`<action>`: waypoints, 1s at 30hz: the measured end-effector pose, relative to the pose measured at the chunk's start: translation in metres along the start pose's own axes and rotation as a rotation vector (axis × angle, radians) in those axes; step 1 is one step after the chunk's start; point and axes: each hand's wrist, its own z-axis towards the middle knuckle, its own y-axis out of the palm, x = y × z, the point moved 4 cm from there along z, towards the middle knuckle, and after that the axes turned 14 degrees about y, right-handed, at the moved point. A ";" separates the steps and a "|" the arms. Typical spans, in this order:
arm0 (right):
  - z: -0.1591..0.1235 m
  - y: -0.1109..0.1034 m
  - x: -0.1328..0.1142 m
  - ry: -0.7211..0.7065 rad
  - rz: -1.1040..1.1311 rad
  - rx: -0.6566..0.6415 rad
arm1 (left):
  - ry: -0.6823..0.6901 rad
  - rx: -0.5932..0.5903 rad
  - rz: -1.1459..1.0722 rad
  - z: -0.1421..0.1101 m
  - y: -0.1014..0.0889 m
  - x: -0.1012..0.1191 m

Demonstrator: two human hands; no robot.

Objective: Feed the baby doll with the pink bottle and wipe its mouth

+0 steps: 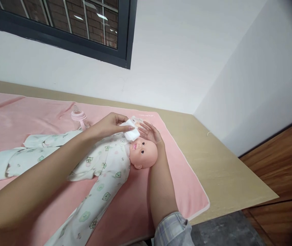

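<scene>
Left forearm (41, 174), cut off, partly hides the doll (115, 164); toward the desk's (202, 147) far edge, the left hand (114, 123) pinches white cloth (130, 131), right hand (151, 133) fingers open.

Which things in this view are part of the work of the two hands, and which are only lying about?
In the work:
- folded white cloth or tissue, pinched by the left hand
- dressed doll, its head beside the open right hand
- pink blanket, under the doll

Lying about:
- baby bottle
- small clear item, partly hidden behind the hands
</scene>
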 end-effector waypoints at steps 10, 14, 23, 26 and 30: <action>0.008 -0.004 0.007 0.050 -0.075 0.089 | -0.027 -0.430 0.224 -0.024 0.026 -0.003; 0.007 -0.003 0.009 0.065 -0.115 0.104 | -0.001 -0.423 0.367 -0.026 0.031 -0.001; 0.012 -0.005 0.008 0.110 -0.141 0.152 | -0.011 -0.346 0.499 -0.026 0.037 0.003; 0.010 -0.003 0.007 0.108 -0.142 0.167 | 0.012 -0.335 0.511 -0.027 0.039 0.004; 0.000 0.004 0.006 0.103 -0.140 0.186 | 0.035 -0.330 0.522 -0.026 0.038 0.004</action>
